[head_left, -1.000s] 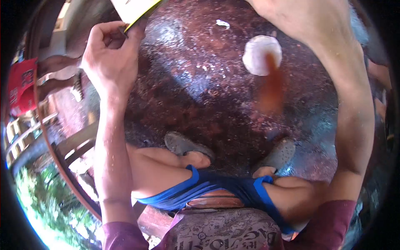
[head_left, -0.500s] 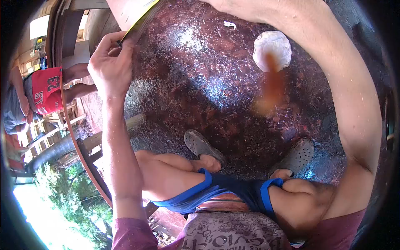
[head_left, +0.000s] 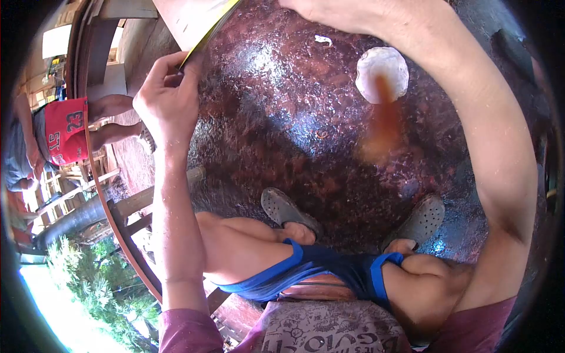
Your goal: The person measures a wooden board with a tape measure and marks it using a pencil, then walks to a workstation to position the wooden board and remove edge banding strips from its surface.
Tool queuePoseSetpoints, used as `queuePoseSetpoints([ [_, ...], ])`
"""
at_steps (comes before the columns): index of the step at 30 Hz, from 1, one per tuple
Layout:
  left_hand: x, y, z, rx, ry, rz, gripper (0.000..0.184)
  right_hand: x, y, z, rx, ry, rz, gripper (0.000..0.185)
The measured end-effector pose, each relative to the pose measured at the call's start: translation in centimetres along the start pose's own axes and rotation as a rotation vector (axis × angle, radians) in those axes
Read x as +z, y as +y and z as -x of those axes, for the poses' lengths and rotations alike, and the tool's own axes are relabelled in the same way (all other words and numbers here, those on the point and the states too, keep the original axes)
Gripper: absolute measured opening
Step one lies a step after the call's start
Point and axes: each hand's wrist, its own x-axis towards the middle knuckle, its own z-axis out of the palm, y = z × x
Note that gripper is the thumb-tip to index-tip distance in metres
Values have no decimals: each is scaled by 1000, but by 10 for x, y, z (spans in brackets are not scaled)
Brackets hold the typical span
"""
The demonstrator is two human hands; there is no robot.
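At the upper left, my left hand (head_left: 168,97) pinches the lower corner of a flat white sheet-like thing (head_left: 197,20) with a yellow edge. Most of this thing runs out past the top of the view, so its kind is unclear. My right hand (head_left: 306,8) is at the top edge, to the right of the sheet. Its fingers are cut off or hidden, and I cannot see what it touches. Both forearms reach up around the dark reddish floor (head_left: 265,135).
A round whitish thing (head_left: 371,73) lies on the floor, partly covered by an orange blur. Near it is a small white scrap (head_left: 323,40). My feet wear grey clogs (head_left: 421,219). Left, a person in red shorts (head_left: 66,130) stands beyond a curved brown edge (head_left: 112,215).
My left hand and the white sheet have shifted slightly right, and more of the sheet's face shows. My right hand has moved a little left. The person's foot at left has come into view.
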Motion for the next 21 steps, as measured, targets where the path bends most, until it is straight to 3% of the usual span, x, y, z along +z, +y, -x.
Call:
queuePoseSetpoints([
  [2, 1, -4, 4, -79, 5, 72, 22, -9, -2, 2, -6, -35, -68, 23],
  [4, 3, -2, 2, -32, 27, 76, 23, -23, 0, 3, -26, -90, -160, 22],
  [6, 5, 3, -1, 31, 29, 48, 23, -12, -1, 3, -19, -4, -104, 22],
  [11, 5, 0, -8, -59, -16, 66, 20, -7, -5, 5, 35, 2, -15, 24],
  [15, 6, 7, -7, -46, -7, 45, 21, -27, 0, 4, 12, -66, -167, 25],
  [21, 5, 16, -6, 0, 12, -76, 22, 2, -9, 5, 85, 35, 14, 26],
])
